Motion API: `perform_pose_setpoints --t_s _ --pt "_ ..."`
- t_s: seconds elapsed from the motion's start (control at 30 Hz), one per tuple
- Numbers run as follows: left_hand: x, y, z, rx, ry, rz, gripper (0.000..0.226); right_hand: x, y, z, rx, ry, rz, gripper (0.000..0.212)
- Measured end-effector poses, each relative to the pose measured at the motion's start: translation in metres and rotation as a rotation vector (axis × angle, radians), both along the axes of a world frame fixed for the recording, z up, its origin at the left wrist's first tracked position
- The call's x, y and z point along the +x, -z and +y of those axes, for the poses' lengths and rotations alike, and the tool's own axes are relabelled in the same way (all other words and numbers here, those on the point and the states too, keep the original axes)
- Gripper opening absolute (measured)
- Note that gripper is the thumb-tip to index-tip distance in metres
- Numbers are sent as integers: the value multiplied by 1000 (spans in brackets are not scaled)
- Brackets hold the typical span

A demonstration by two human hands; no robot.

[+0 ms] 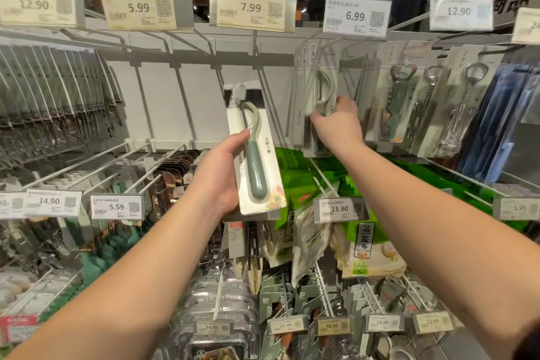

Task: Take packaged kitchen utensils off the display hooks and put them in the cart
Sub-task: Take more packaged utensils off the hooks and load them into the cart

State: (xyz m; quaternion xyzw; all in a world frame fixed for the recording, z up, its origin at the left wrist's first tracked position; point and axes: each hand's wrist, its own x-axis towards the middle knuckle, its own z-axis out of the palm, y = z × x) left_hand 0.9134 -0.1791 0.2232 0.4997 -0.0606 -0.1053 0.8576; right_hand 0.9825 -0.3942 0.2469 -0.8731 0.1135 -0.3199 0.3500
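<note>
**Spotter:** Walk me across, starting at the left of the frame.

**Operator:** Far left, a dense row of dark packaged utensils (52, 90) hangs untouched. Toward the centre, my left hand (217, 175) is wrapped around a carded peeler (254, 152) with a green handle; the thumb lies across its front, and the pack is off the hooks, held upright in front of the bare white backboard (181, 90).

**Spotter:** And the other side?

**Operator:** Right of centre, my right hand (339, 123) is up under the 6.99 price tag (357, 15), fingers curled onto the lower part of another hanging peeler pack (320, 90). That one looks to be on its hook still, with more cards stacked behind it. Further right hang the bottle openers (400, 102).

**Spotter:** So which step is this?

**Operator:** I'd judge it the taking-off step for a second pack, with the first waiting in hand. No cart is in view.

**Spotter:** Next move?

**Operator:** Probably slide the card straight out along the hook toward me so its hole doesn't snag, then carry both packs down to the cart.
</note>
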Motion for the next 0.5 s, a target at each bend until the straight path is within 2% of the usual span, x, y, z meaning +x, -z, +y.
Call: perform_pose_setpoints --t_s 0.5 --pt "-1 -5 -2 20 -7 -14 25 32 -7 6 26 53 139 62"
